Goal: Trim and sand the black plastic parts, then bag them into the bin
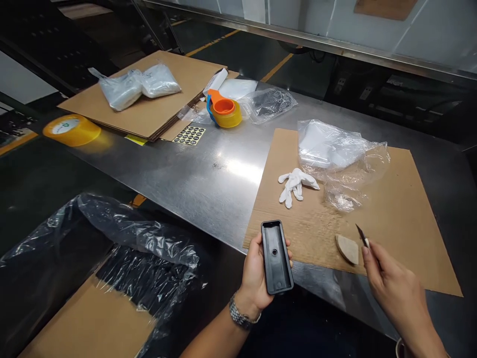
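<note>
My left hand (257,278) is wrapped round a black rectangular plastic part (277,258), whose hollow side with a small central hole faces up. On the right, my right hand (391,278) pinches a small pointed knife (362,235) with its dark blade tip up and to the left. Just left of the knife, a beige wedge-shaped pad (347,249) lies near the front edge of a cardboard sheet (406,219). Farther back on this sheet are a white glove (297,185) and a clear plastic bag with white contents (328,146).
Stacked cardboard (149,112) bears two plastic-wrapped packs (160,80) at the back left. Nearby are an orange tape dispenser (225,110), a yellow tape roll (72,130) and a sticker sheet (189,135). A black-plastic-lined box (130,233) stands below the metal table (179,184).
</note>
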The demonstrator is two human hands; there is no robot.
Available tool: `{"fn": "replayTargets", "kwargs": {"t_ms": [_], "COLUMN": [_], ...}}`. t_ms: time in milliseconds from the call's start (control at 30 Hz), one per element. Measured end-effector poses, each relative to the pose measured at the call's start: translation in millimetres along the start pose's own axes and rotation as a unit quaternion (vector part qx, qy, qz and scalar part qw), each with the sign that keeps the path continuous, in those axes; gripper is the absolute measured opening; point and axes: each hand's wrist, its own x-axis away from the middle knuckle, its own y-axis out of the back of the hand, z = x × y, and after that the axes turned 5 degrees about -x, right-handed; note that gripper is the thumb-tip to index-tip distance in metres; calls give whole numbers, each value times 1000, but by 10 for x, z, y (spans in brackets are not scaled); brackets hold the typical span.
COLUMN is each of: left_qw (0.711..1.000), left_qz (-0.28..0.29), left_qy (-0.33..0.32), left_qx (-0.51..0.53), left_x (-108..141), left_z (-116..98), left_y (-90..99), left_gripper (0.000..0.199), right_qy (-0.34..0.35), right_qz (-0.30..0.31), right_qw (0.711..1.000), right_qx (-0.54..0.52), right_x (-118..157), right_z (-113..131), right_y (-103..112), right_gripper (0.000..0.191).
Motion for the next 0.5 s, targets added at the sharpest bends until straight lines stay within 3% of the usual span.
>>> {"fn": "replayTargets", "kwargs": {"t_ms": [167,267,367,400,467,500], "left_qw": [997,993,984,979,970,968], "left_qz": [37,62,101,114,126,123], "left_qy": [68,97,138,160,200,212], "left_qx": [-4,-22,-52,-61,-61,-53], "left_x": [-12,-28,-55,-61,-64,-58], "left_z": [42,59,90,105,140,157], "left_y": [-23,-7,23,24,6,-13], "left_gripper": [45,47,50,52,56,55], "right_qy": [-41,-24,96,165,293,332], "right_qz": [21,10,-71,-76,10,51], "right_qw": [988,988,993,975,905,875], "right_qx": [149,151,-25,-127,-308,-348], "right_x": [-177,-205,-88,-25,95,141], "right_z": [-289,-350,-116,31,371,536], "right_y": [-221,-300,-164,-83,79,142], "right_gripper": [26,29,23,19,17,16]}}
